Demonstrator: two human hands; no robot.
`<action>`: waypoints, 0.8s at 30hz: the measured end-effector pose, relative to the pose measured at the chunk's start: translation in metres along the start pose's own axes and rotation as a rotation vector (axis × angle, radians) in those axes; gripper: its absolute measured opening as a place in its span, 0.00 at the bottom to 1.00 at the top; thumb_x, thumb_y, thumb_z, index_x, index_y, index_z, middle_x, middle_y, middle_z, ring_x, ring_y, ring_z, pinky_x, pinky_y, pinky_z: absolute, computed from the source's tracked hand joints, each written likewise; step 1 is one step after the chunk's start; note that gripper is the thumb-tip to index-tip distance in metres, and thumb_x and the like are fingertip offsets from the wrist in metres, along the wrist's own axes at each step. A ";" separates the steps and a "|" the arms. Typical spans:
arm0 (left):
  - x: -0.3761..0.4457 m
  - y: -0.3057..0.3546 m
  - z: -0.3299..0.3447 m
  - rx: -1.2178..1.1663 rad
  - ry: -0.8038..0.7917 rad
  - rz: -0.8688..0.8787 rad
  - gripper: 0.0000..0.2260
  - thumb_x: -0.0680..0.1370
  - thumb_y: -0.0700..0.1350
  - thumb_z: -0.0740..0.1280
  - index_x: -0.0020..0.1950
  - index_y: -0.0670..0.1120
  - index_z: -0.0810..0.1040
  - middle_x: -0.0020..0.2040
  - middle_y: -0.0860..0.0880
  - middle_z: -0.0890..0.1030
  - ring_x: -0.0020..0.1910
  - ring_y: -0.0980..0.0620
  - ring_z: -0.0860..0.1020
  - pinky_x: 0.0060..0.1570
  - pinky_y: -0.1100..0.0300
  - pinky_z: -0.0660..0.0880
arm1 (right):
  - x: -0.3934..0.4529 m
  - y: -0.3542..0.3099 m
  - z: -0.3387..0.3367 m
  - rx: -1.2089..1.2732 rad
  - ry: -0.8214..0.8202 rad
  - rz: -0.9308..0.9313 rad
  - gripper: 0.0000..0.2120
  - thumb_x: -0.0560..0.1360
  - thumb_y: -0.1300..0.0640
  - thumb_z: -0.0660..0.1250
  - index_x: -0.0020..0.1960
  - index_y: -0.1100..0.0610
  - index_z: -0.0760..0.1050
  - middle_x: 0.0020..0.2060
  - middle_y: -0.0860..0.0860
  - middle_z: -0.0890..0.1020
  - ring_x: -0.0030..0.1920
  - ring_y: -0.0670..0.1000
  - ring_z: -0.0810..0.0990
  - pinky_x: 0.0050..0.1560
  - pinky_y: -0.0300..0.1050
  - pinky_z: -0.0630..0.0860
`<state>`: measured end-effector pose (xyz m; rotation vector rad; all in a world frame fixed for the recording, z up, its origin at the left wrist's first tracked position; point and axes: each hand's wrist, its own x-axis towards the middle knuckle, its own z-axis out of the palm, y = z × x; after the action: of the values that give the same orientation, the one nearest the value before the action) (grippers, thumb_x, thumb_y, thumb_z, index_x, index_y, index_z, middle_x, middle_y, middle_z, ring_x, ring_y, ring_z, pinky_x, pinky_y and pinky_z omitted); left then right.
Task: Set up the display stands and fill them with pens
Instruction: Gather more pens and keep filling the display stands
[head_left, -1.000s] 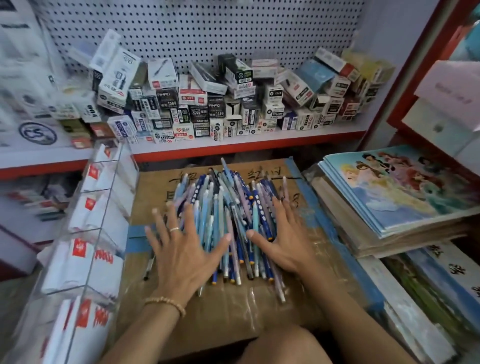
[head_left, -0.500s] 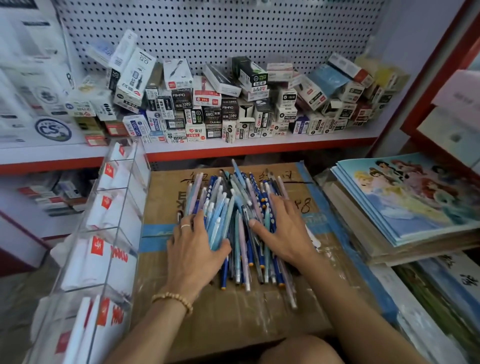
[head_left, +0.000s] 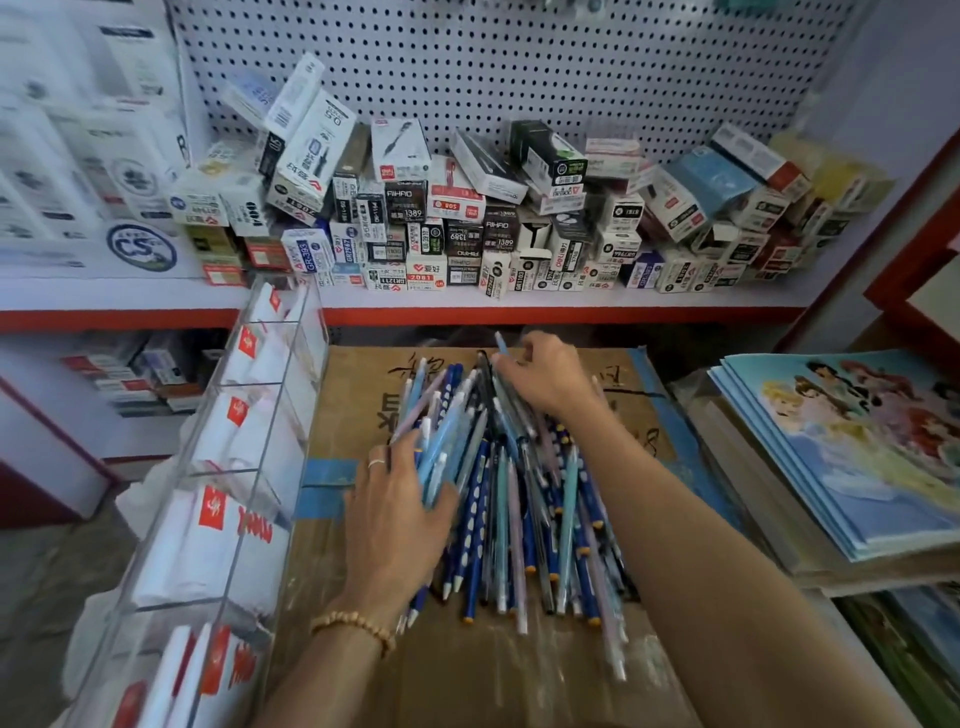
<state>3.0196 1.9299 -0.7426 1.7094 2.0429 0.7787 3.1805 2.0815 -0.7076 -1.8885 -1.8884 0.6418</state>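
Observation:
A pile of pens (head_left: 519, 499), mostly blue, light blue and pink, lies on a brown cardboard box (head_left: 358, 400) in front of me. My left hand (head_left: 395, 514) rests on the pile's left side, its fingers curled around a bunch of light-blue pens (head_left: 441, 457). My right hand (head_left: 545, 379) reaches to the far end of the pile, where its fingertips pinch pen ends and one light-blue tip sticks up. A clear acrylic display stand (head_left: 260, 467) with several compartments stands at the left of the box, holding white packets with red logos.
A shelf with a red edge (head_left: 519, 314) behind the box carries many small pen boxes (head_left: 467, 218) under a pegboard. A stack of picture books (head_left: 857, 452) lies to the right. Bare floor (head_left: 41, 597) shows at the lower left.
The pens have been pushed into a tighter pile. My left hand closed around the left bunch, and my right hand moved from the pile's middle to its far end.

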 end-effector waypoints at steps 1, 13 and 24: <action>0.000 -0.001 0.000 -0.029 0.003 -0.008 0.28 0.78 0.52 0.68 0.76 0.50 0.62 0.62 0.49 0.72 0.60 0.48 0.73 0.57 0.51 0.75 | 0.008 -0.002 0.004 -0.003 -0.028 0.018 0.29 0.78 0.40 0.65 0.68 0.62 0.71 0.59 0.58 0.80 0.58 0.59 0.79 0.55 0.53 0.78; 0.022 -0.003 0.001 -0.131 0.025 -0.094 0.16 0.82 0.45 0.61 0.70 0.46 0.66 0.53 0.47 0.73 0.49 0.46 0.76 0.44 0.51 0.79 | 0.045 0.000 0.016 0.022 -0.172 0.029 0.12 0.77 0.51 0.70 0.53 0.57 0.85 0.44 0.55 0.84 0.42 0.53 0.80 0.42 0.45 0.75; 0.021 0.007 -0.009 -0.132 0.032 -0.093 0.20 0.83 0.42 0.60 0.75 0.44 0.62 0.52 0.49 0.72 0.41 0.57 0.73 0.35 0.66 0.72 | 0.020 0.007 0.008 0.170 -0.226 0.013 0.04 0.78 0.62 0.68 0.45 0.58 0.80 0.30 0.51 0.73 0.28 0.48 0.68 0.25 0.36 0.64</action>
<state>3.0153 1.9498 -0.7294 1.5290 2.0276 0.8943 3.1810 2.1010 -0.7190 -1.7843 -1.8873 1.0245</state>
